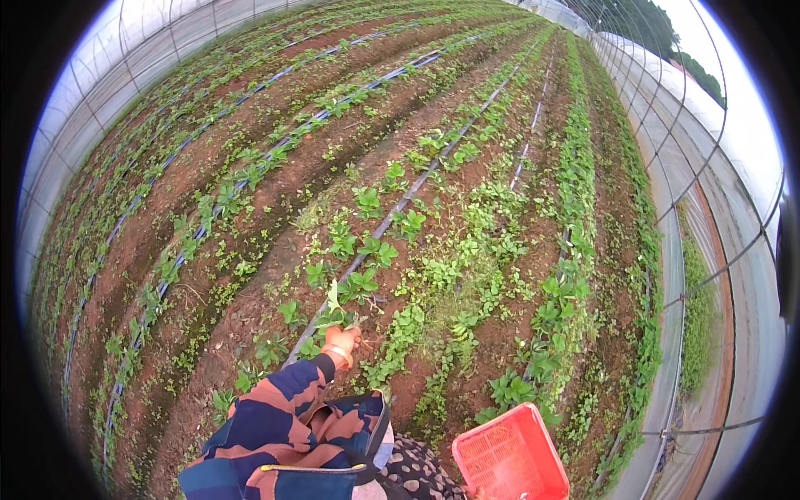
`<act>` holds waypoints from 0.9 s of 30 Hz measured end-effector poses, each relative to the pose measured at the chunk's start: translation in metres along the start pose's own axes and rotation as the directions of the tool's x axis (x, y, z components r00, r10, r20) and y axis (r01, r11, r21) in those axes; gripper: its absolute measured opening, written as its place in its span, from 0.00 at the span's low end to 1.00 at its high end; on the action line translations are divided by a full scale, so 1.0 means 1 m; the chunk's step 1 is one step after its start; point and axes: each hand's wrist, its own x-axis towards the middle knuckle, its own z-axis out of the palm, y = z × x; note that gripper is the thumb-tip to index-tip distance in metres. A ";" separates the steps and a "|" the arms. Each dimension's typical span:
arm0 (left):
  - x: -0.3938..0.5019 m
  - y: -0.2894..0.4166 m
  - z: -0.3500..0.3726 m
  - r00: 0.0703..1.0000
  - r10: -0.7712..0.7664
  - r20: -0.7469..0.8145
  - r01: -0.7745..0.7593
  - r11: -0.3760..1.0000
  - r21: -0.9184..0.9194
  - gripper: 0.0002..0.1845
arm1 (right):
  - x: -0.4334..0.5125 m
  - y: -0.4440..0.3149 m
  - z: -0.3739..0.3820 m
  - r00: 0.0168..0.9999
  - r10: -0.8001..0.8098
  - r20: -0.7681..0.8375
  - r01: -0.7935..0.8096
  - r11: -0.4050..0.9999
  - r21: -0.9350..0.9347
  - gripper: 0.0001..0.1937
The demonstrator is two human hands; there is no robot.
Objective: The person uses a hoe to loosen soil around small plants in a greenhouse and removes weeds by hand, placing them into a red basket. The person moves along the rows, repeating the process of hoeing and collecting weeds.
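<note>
My left hand (342, 340), in a striped sleeve with a dark cuff and a band at the wrist, closes around a small bunch of green leaves and stems (337, 317). It is just right of a dark drip hose (381, 228) that runs along the soil bed. Only a few fingers of my right hand (477, 493) show at the bottom edge, gripping the rim of a red plastic basket (509, 450). The basket is tilted, and its slotted inside is visible. Low leafy plants, probably strawberry plants (357, 284), line the hose.
Weeds (462, 269) grow thickly to the right of the hose. A denser plant row (572, 187) stands farther right, beside the tunnel's wire frame and plastic side (662, 300). More beds with blue hoses (244, 181) stretch away on the left. Patterned cloth (415, 469) covers my leg.
</note>
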 end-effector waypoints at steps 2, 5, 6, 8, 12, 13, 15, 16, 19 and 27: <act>-0.001 0.013 0.024 0.993 0.010 0.113 -0.005 0.999 -0.043 0.09 | 0.004 -0.007 -0.012 1.000 0.023 0.005 -0.023 0.999 0.042 0.14; -0.019 0.027 0.052 0.956 0.087 0.281 -0.068 0.995 -0.075 0.07 | -0.016 -0.007 0.005 0.993 0.121 -0.003 -0.117 0.968 0.222 0.17; -0.024 0.026 0.066 0.934 0.103 0.342 -0.080 0.994 -0.079 0.08 | -0.012 -0.011 0.009 0.994 0.105 0.042 -0.112 0.975 0.193 0.25; -0.043 0.020 0.091 0.897 0.106 0.430 -0.079 0.994 -0.081 0.08 | -0.002 -0.019 -0.003 0.994 0.046 0.100 -0.058 0.991 0.117 0.11; -0.052 0.010 0.102 0.875 0.079 0.478 -0.082 0.997 -0.016 0.08 | -0.036 -0.019 0.006 0.999 0.045 -0.002 -0.044 0.981 0.190 0.13; -0.053 0.006 0.104 0.876 0.075 0.477 -0.087 0.996 0.005 0.09 | -0.038 -0.021 0.001 0.998 0.058 -0.013 -0.054 0.977 0.207 0.12; -0.057 0.000 0.108 0.886 0.021 0.464 -0.039 0.999 0.029 0.09 | -0.017 -0.015 -0.036 0.998 0.059 0.022 -0.062 0.975 0.214 0.12; -0.057 0.002 0.108 0.893 0.003 0.451 -0.021 0.999 0.034 0.08 | -0.020 -0.013 -0.041 0.997 0.065 0.029 -0.070 0.972 0.224 0.12; -0.060 0.002 0.103 0.895 0.014 0.446 -0.010 1.000 -0.012 0.09 | -0.018 -0.006 -0.069 0.993 0.116 -0.033 -0.102 0.954 0.281 0.19; -0.044 -0.002 0.097 0.910 0.098 0.403 -0.101 0.995 -0.013 0.08 | 0.027 0.009 -0.140 0.971 0.238 -0.035 -0.189 0.843 0.503 0.20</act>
